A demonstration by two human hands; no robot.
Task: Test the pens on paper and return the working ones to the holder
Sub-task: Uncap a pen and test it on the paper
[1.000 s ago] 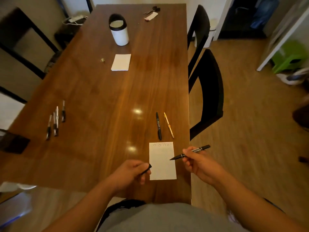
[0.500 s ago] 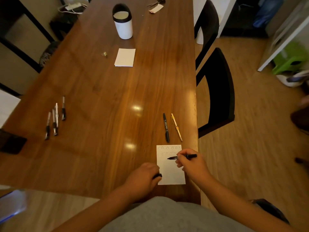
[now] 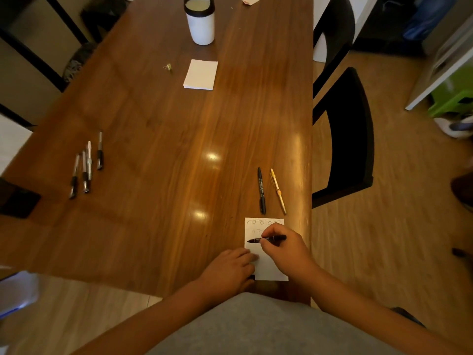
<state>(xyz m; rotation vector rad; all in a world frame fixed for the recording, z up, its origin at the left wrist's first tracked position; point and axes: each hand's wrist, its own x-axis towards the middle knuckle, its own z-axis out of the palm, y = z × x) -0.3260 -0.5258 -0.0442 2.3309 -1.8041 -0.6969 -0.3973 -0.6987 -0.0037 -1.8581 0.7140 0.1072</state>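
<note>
A small white paper (image 3: 267, 269) lies at the table's near right edge, with looped scribbles along its top. My right hand (image 3: 286, 252) grips a black pen (image 3: 256, 240) whose tip touches the paper under the second row of marks. My left hand (image 3: 227, 270) rests on the paper's left edge, its fingers curled round the pen's black cap (image 3: 252, 277), which barely shows. Just beyond the paper lie a black marker (image 3: 261, 190) and a yellow pen (image 3: 278, 192). The white holder (image 3: 200, 24) with a black rim stands far back.
Several silver-and-black pens (image 3: 87, 165) lie in a group at the table's left. A white notepad (image 3: 201, 74) and a small clip (image 3: 168, 67) sit near the holder. A dark flat object (image 3: 18, 201) is at the left edge. A black chair (image 3: 350, 139) stands right of the table.
My right hand brought the pen down from the air onto the paper and drew a second row of marks. My left hand moved right onto the paper's edge with the cap.
</note>
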